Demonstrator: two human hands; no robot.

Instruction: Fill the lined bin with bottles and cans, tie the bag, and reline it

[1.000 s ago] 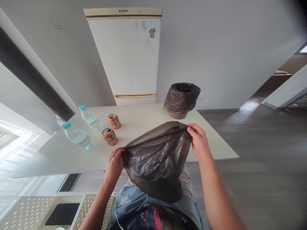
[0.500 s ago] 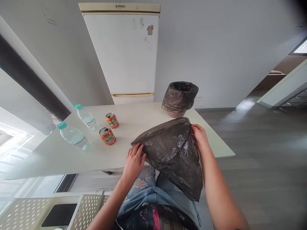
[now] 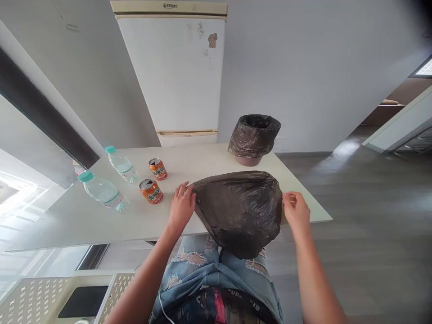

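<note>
A dark brown plastic bag (image 3: 239,211) hangs over the front edge of the white table (image 3: 189,164), stretched wide between my hands. My left hand (image 3: 181,208) pinches its left rim, fingers closed on the plastic. My right hand (image 3: 296,210) grips the right rim at the table's front right edge. The bag's lower part droops over my lap. Two orange cans (image 3: 151,191) stand just left of my left hand, the farther can (image 3: 158,168) behind the nearer one.
Two water bottles with teal caps lie at the table's left, one (image 3: 101,191) near and one (image 3: 121,164) farther. A small bin lined with a dark bag (image 3: 254,138) stands at the back right. A white fridge (image 3: 175,72) is behind the table. A perforated white rack (image 3: 37,299) is at lower left.
The bag has been pulled wider and swung up level along the table edge. My left hand moved up and left on the rim; my right hand moved out to the right.
</note>
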